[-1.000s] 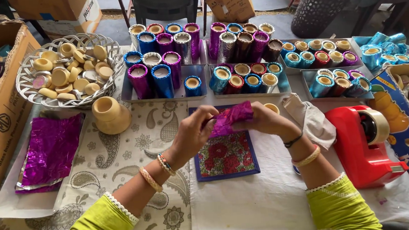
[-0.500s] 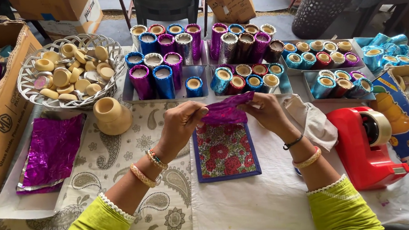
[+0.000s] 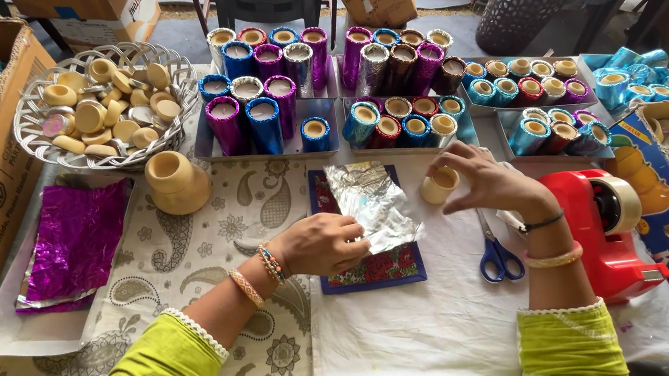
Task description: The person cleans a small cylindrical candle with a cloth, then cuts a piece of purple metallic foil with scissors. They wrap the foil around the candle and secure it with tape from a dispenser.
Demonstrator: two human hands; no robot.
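Observation:
My left hand [image 3: 325,244] pins a crinkled silver foil sheet [image 3: 372,205] flat on a small floral-patterned board [image 3: 374,269] in front of me. My right hand [image 3: 491,182] holds a bare cream-coloured candle cup [image 3: 438,184] just right of the foil, fingers pinched around its rim. Both wrists wear bangles and both sleeves are lime green.
Blue-handled scissors [image 3: 498,258] lie under my right wrist, with a red tape dispenser [image 3: 608,224] beside them. Trays of foil-wrapped candles [image 3: 263,113] line the back. A wire basket of plain cups [image 3: 98,108], two loose cups [image 3: 175,178] and purple foil sheets [image 3: 73,243] sit on the left.
The purple foil held up between both hands has been laid down, silver side up, on the board. My right hand has moved right and now holds a bare cup.

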